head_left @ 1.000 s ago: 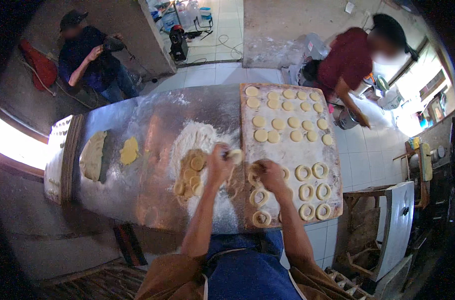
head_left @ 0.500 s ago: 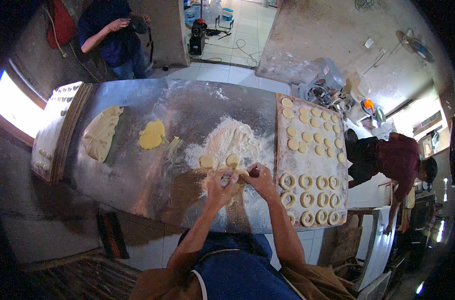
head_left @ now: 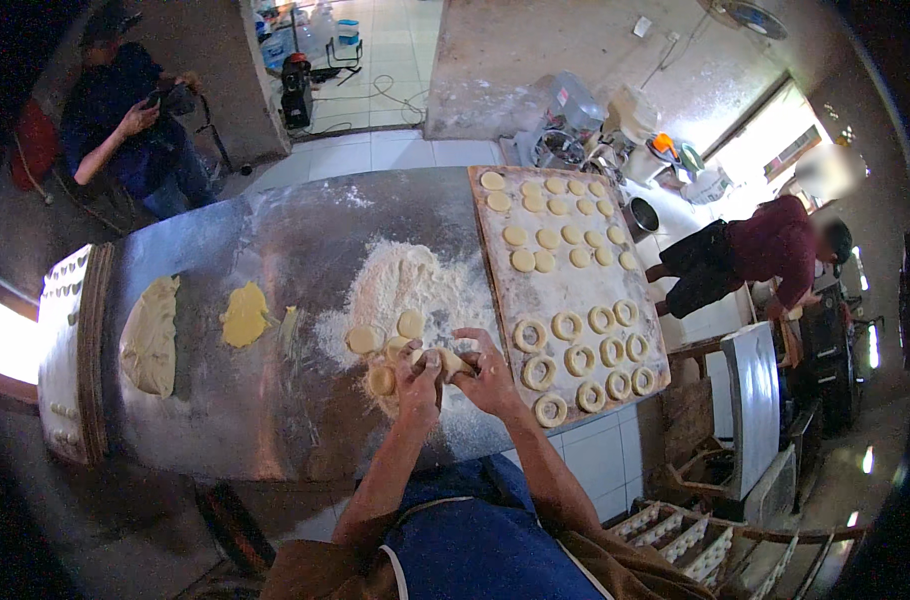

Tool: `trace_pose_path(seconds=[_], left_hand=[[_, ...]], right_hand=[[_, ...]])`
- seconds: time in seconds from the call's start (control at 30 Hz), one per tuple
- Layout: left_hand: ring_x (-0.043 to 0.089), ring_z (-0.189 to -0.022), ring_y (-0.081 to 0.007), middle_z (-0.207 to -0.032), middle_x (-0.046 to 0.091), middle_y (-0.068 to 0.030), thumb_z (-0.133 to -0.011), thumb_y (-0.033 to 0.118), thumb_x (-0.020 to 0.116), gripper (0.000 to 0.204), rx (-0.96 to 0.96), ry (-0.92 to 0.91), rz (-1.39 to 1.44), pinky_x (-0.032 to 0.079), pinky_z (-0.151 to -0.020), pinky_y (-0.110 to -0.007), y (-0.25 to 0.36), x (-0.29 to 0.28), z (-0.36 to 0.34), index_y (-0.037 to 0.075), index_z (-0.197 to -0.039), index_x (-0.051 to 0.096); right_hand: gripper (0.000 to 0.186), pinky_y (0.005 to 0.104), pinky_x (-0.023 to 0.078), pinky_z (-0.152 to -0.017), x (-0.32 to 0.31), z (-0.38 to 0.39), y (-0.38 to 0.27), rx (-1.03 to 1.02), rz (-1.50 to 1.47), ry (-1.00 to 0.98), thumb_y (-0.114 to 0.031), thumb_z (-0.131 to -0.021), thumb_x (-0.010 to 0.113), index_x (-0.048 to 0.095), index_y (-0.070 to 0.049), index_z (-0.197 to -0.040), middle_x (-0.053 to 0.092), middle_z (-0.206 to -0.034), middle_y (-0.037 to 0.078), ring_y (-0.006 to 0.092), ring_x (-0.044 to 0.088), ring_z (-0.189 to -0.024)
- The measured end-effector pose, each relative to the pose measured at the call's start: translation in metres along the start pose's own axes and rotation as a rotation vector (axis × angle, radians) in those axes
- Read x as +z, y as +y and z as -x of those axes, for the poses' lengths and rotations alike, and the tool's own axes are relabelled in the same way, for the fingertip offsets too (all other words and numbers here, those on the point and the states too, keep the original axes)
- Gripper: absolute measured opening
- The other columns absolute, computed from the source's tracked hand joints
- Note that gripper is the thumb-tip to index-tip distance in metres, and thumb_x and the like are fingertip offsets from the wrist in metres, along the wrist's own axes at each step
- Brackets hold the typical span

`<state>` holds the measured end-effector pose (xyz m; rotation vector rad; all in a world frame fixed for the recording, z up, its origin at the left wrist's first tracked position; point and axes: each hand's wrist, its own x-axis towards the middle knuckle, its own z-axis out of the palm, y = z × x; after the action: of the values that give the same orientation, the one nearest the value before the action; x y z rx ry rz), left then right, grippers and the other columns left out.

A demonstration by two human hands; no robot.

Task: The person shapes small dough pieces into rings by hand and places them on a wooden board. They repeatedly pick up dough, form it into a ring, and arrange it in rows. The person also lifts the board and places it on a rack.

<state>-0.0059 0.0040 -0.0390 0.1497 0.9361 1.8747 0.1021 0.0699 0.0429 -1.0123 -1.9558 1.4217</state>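
Observation:
A piece of pale dough [head_left: 445, 359] is held between my two hands, just above the floured tabletop. My left hand [head_left: 421, 386] has its fingers curled round the dough's left part. From the right, my right hand [head_left: 489, 378] grips the other end, its index finger raised. The fingers hide much of the dough, so its full shape cannot be made out. Several round dough pieces, including one dough disc [head_left: 364, 340], lie beside my left hand. Beyond them spreads a heap of white flour [head_left: 405, 285].
On the right, a floured board [head_left: 565, 290] bears dough discs and dough rings [head_left: 579, 360]. Leftward lie yellow fat-like paste [head_left: 245, 315], a large dough slab [head_left: 150, 340] and stacked boards [head_left: 95, 350]. One person [head_left: 135, 120] stands far left, another [head_left: 765, 245] bends at the right.
My view has swung to the right, so the table appears shifted left. My hands stay together on the dough, which now shows more between them.

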Motion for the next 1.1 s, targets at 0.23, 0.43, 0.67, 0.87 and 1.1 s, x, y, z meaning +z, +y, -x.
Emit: trace_pose_path(seconds=[0.23,0.43,0.67,0.87,1.1], left_hand=[[0.062,-0.091,-0.0188,-0.103,0.060,-0.0078,-0.084,-0.006,0.062,0.050,-0.191,-0.470,-0.052,0.052,-0.074,-0.031,-0.005,0.012,0.004,0.013,-0.125,0.042],[0.057,-0.081,-0.0207,-0.101,0.050,-0.0052,-0.086,0.006,0.051,0.029,0.048,-0.153,0.022,0.048,-0.069,-0.034,-0.043,0.038,-0.012,0.012,-0.112,0.040],[0.058,-0.069,-0.0271,-0.082,0.052,-0.0121,-0.097,0.027,0.048,0.022,-0.026,-0.043,-0.095,0.049,-0.062,-0.041,-0.094,0.099,-0.014,0.006,-0.103,0.048],[0.060,-0.067,-0.0211,-0.085,0.060,-0.0063,-0.099,0.033,0.050,0.029,1.330,-0.237,-1.165,0.048,-0.056,-0.043,-0.154,0.144,-0.024,0.006,-0.108,0.057],[0.058,-0.076,-0.0269,-0.088,0.063,-0.0094,-0.102,0.029,0.041,0.033,0.289,-0.286,-0.881,0.047,-0.074,-0.041,-0.208,0.183,-0.026,0.000,-0.106,0.057]], right_hand=[[0.029,0.0264,0.051,-0.068,-0.038,-0.007,0.027,0.499,-0.860,0.040,-0.024,-0.095,0.050,0.057,-0.006,-0.117,0.066,-0.092,0.011,0.0140,0.063,-0.082],[0.047,0.0290,0.044,-0.059,-0.053,0.005,0.025,0.305,-0.520,0.133,-0.038,-0.099,0.042,0.060,0.002,-0.082,0.061,-0.076,0.007,0.0149,0.056,-0.066],[0.066,0.0369,0.046,-0.058,-0.082,0.010,0.065,0.164,-0.411,0.340,-0.049,-0.103,0.040,0.067,0.005,-0.075,0.062,-0.063,0.012,0.0164,0.055,-0.058],[0.066,0.0386,0.044,-0.055,-0.158,0.025,0.069,0.216,-0.184,0.402,-0.047,-0.103,0.038,0.069,0.006,-0.078,0.060,-0.060,0.015,0.0169,0.053,-0.056],[0.055,0.0424,0.038,-0.051,-0.222,0.044,0.125,0.109,-0.197,0.427,-0.034,-0.103,0.040,0.061,0.006,-0.073,0.050,-0.053,0.015,0.0185,0.044,-0.051]])
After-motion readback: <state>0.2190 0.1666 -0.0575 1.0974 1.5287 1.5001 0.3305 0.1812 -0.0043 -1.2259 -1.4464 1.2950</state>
